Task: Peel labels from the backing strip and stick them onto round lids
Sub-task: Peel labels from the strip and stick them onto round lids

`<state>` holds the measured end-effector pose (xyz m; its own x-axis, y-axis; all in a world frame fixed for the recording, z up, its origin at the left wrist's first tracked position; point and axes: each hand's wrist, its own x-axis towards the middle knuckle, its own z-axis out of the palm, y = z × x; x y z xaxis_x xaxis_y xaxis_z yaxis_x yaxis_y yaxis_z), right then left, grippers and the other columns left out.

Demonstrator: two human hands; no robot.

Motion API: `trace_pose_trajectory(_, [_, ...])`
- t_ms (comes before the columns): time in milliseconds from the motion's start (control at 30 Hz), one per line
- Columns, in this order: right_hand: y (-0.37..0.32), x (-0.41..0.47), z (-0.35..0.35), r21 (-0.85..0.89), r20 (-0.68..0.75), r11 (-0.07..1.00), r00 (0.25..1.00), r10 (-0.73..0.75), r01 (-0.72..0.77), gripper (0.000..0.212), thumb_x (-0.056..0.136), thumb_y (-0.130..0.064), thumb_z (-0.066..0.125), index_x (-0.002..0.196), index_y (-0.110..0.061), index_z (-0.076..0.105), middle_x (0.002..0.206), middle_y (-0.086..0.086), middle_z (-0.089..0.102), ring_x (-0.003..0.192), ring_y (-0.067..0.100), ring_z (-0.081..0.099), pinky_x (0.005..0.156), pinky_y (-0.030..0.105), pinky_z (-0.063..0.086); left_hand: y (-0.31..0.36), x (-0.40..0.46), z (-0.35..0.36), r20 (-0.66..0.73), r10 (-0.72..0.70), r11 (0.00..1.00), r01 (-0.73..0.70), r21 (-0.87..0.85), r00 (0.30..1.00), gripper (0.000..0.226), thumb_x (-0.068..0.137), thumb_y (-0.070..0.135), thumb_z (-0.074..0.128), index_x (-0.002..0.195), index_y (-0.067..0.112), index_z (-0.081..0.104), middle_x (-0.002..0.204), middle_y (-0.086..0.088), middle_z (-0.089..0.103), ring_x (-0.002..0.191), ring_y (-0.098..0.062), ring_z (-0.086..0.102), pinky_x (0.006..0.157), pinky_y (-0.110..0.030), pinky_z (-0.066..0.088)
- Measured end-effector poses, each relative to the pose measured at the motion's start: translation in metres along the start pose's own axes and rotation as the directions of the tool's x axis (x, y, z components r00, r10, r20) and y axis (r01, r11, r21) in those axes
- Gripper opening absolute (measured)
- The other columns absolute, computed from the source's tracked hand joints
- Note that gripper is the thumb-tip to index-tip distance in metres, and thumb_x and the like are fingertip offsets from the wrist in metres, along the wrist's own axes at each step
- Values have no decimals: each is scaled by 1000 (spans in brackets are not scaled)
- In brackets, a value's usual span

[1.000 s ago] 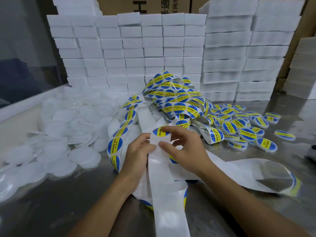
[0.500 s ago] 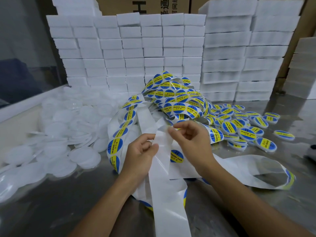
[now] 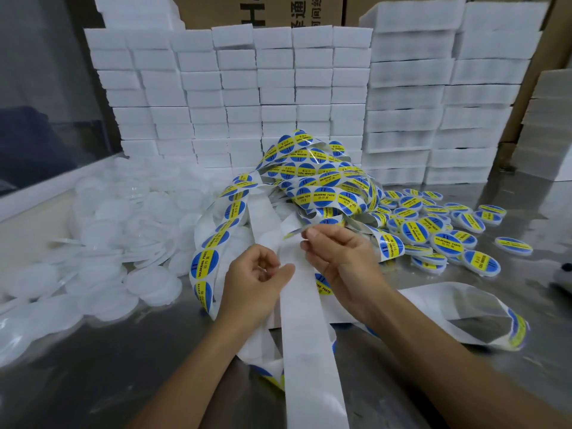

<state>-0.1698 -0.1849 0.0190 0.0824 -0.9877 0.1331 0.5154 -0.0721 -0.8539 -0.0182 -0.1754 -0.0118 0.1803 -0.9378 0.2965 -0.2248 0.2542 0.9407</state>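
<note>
White foam blocks (image 3: 278,88) — cardboard boxes (image 3: 263,10)

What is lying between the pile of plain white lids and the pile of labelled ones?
In the head view, between the plain lids and the labelled lids lies the tangled label strip, with both hands working on its white backing.

Labels (image 3: 322,196) are blue rounds with a yellow band and dark print; strip (image 3: 309,351) white; lids (image 3: 154,283) translucent white, perhaps clear; blocks (image 3: 278,88) white; tabletop (image 3: 93,366) grey steel.

The right hand (image 3: 342,258) has lifted the label (image 3: 297,232) clear of the backing strip (image 3: 306,320); the left thumb has straightened.
</note>
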Motion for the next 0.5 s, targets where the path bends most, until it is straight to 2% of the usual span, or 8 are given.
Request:
trace_pose_trajectory(33, [3,-1,0,-14,15,1000,1000,19,-19,21,67,-11,77,86,-6,73,82,7,75,74,14,71,67,22,56,2,0,-1,6,-34,998,35,-47,999,18,85,18,71,70,21,62,59,3,56,53,-14,50,48,-28,43])
trace_pose_trajectory(133, [9,-2,1,-73,30,994,996,86,-84,10,74,-5,77,83,-10,74,85,8,75,79,16,71,75,31,60,9,2,-3,65,-140,932,154,-328,988,27,96,18,51,76,13,68,59,-4,57,51,-17,48,40,-26,33])
trace_pose_trajectory(200, [12,-2,0,-128,24,987,994,102,-98,12,80,-1,74,78,-13,75,84,8,74,81,17,70,86,41,57,12,3,-5,50,-186,900,190,-393,981,31,97,21,50,74,11,67,57,-6,56,48,-18,49,38,-25,33])
trace_pose_trajectory(267, [13,-3,0,-185,21,976,993,118,-112,14,82,1,72,79,-13,75,88,13,74,84,19,70,92,45,54,10,3,-5,0,-179,930,169,-325,984,33,95,20,55,65,20,68,53,-3,55,47,-16,49,37,-25,35])
trace_pose_trajectory(367, [13,-4,-1,-238,16,962,990,139,-132,17,85,2,67,83,-12,76,99,21,73,88,20,69,93,45,54,5,4,-4,-81,-122,966,100,-240,989,31,94,15,60,64,23,67,51,4,55,46,-11,49,38,-22,37])
trace_pose_trajectory(500, [13,-3,0,-251,-11,960,992,124,-123,14,86,-7,71,76,-14,76,82,7,71,72,13,62,89,47,56,1,6,-4,-164,150,988,-142,58,975,24,94,15,61,74,29,62,60,8,61,58,-13,57,54,-30,48])
